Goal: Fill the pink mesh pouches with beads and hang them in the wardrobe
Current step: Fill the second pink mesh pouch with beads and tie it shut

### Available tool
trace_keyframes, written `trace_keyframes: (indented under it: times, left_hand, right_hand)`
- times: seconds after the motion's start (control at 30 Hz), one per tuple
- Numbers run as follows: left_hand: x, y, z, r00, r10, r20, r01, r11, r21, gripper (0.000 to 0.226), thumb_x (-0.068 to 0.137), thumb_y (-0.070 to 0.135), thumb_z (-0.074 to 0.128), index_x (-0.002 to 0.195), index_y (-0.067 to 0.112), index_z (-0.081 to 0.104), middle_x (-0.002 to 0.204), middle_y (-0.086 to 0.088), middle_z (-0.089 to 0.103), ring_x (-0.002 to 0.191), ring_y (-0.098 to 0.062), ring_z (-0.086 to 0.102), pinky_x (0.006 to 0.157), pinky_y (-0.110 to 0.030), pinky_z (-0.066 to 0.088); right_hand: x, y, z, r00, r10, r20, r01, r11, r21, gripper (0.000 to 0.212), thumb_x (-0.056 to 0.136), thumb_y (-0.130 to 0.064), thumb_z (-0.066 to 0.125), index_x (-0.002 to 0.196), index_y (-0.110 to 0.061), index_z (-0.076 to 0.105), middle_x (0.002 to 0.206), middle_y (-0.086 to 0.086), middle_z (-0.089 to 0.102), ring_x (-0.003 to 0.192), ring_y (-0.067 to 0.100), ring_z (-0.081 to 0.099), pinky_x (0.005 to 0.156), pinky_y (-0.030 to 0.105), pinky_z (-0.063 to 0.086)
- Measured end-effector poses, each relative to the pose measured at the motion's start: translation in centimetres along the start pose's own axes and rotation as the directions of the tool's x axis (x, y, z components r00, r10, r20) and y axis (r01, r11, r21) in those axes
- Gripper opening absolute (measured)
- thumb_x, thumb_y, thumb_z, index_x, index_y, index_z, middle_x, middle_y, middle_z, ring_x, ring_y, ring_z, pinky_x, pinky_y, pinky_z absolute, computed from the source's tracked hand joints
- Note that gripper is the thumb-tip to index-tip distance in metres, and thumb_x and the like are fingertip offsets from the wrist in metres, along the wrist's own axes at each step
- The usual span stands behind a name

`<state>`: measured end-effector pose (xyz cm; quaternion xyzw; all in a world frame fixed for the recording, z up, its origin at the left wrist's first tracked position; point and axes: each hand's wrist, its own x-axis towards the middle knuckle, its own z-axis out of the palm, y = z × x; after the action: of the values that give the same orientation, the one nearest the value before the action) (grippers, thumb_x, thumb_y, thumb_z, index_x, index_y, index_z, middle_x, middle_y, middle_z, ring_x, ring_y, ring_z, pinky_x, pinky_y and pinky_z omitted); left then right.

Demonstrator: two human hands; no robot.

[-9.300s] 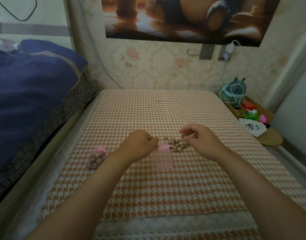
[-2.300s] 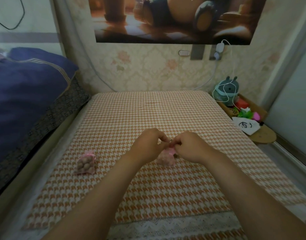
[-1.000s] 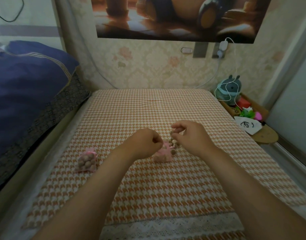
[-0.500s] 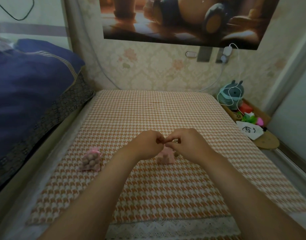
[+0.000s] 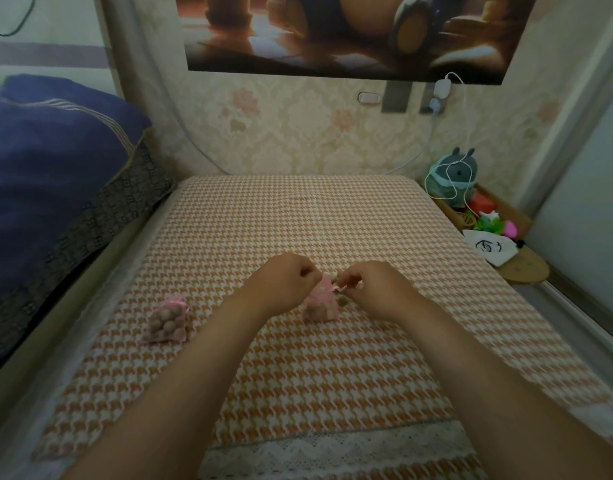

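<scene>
Differs from half a second earlier in the hands, then fingertip to fingertip, now drawn slightly apart above the orange-and-white cloth (image 5: 298, 216). Shows the left hand (image 5: 284, 285) curled like a loose fist against the left side of the pink mesh pouch (image 5: 321, 306); cannot tell whether pinching anything or closed on nothing. Shows the right hand (image 5: 376, 289) with thumb and forefinger pinching the pink ribbon (image 5: 339, 288) at the gathered neck of that pouch. Places the pouch on the cloth between the two hands, bulging with brown beads (image 5: 317, 312), neck uppermost. Includes one loose bead (image 5: 343, 301) on the cloth just right of the pouch, below the right hand's fingers. Places a second filled pouch (image 5: 168, 322), neck gathered, well to the left on the same cloth, untouched. Frames the cloth with blue bedding (image 5: 48, 161) on the left, a grey-green plush toy (image 5: 457, 173) wrapped in white cable at far right, and a poster (image 5: 350, 32) on the wall behind.
</scene>
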<state>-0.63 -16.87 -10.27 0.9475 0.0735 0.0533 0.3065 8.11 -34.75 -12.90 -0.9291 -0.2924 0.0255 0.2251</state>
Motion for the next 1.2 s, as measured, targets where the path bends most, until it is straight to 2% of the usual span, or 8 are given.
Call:
trace_keyframes:
  times: [0.13,0.23,0.33,0.57,0.7,0.83,0.93,1.2]
  left_hand:
    - [0.0,0.0,0.0,0.999,0.034,0.014,-0.034,0.999,-0.019,0.015,0.091,0.028,0.06,0.096,0.027,0.074,0.098,0.013,0.07,0.089,-0.005,0.064,0.084,-0.028,0.054]
    - [0.1,-0.3,-0.1,0.996,0.058,0.062,-0.055,0.997,-0.058,0.02,0.09,0.026,0.062,0.107,0.029,0.072,0.108,0.015,0.067,0.095,-0.003,0.061,0.089,-0.023,0.049]
    - [0.1,-0.5,-0.4,0.993,0.075,0.092,-0.069,0.996,-0.063,0.023,0.091,0.024,0.061,0.111,0.028,0.071,0.106,0.016,0.065,0.092,0.002,0.058,0.088,-0.02,0.046]
    - [-0.1,-0.5,-0.4,0.994,0.066,0.091,-0.063,0.997,-0.038,0.025,0.093,0.024,0.059,0.115,0.027,0.069,0.106,0.017,0.061,0.094,-0.001,0.056,0.084,-0.018,0.041]
    - [0.0,-0.3,-0.3,0.994,0.077,0.08,-0.075,0.997,-0.031,0.025,0.092,0.023,0.059,0.115,0.024,0.069,0.106,0.012,0.062,0.096,-0.007,0.059,0.085,-0.02,0.043]
    - [-0.1,-0.2,-0.4,0.994,0.079,0.075,-0.075,0.996,-0.053,0.026,0.092,0.024,0.058,0.116,0.022,0.069,0.111,0.007,0.066,0.093,-0.007,0.058,0.088,-0.023,0.046]
    - [-0.4,-0.2,-0.5,0.994,0.094,0.061,-0.089,0.992,-0.085,0.023,0.092,0.024,0.058,0.112,0.022,0.07,0.108,0.005,0.069,0.093,-0.009,0.062,0.084,-0.026,0.048]
    - [-0.3,-1.1,-0.7,0.995,0.066,0.068,-0.06,0.994,-0.086,0.029,0.093,0.025,0.057,0.12,0.021,0.067,0.119,0.006,0.067,0.096,-0.006,0.057,0.088,-0.022,0.046]
  right_hand:
    - [0.1,0.1,0.7,0.997,0.015,0.073,-0.012,0.999,-0.036,0.02,0.085,-0.033,0.071,0.105,-0.032,0.075,0.097,-0.013,0.07,0.09,0.009,0.064,0.082,0.033,0.055]
    - [0.1,0.1,1.4,0.996,-0.007,0.092,0.013,0.998,-0.069,0.018,0.085,-0.026,0.069,0.102,-0.027,0.075,0.084,-0.012,0.062,0.082,0.011,0.06,0.07,0.027,0.047]
    - [0.3,-0.1,1.9,0.996,0.004,0.092,0.0,0.999,-0.05,0.017,0.086,-0.026,0.068,0.101,-0.021,0.074,0.089,-0.004,0.067,0.085,0.016,0.063,0.072,0.031,0.051]
    - [0.4,-0.8,-1.1,0.992,0.091,-0.089,-0.088,0.995,0.041,0.006,0.088,-0.03,0.069,0.094,-0.031,0.07,0.09,-0.012,0.067,0.084,0.011,0.064,0.077,0.036,0.057]
    - [-0.3,-1.8,-2.9,0.982,0.025,-0.188,0.0,0.991,0.132,0.009,0.087,-0.033,0.069,0.096,-0.032,0.071,0.087,-0.015,0.067,0.083,0.004,0.063,0.078,0.034,0.055]
    - [-1.1,-3.1,-2.2,0.979,-0.122,-0.162,0.139,0.985,0.1,0.011,0.086,-0.037,0.071,0.096,-0.034,0.07,0.093,-0.016,0.067,0.077,0.0,0.059,0.078,0.034,0.053]
    - [-1.1,-3.6,-1.4,0.97,-0.191,-0.149,0.198,0.979,0.037,0.016,0.086,-0.046,0.069,0.1,-0.038,0.07,0.098,-0.016,0.064,0.09,0.003,0.059,0.081,0.035,0.053]
    - [-0.1,-3.3,-1.2,0.98,-0.136,-0.145,0.156,0.979,0.133,0.018,0.09,-0.041,0.069,0.106,-0.033,0.072,0.099,-0.017,0.068,0.079,-0.006,0.057,0.078,0.026,0.05]
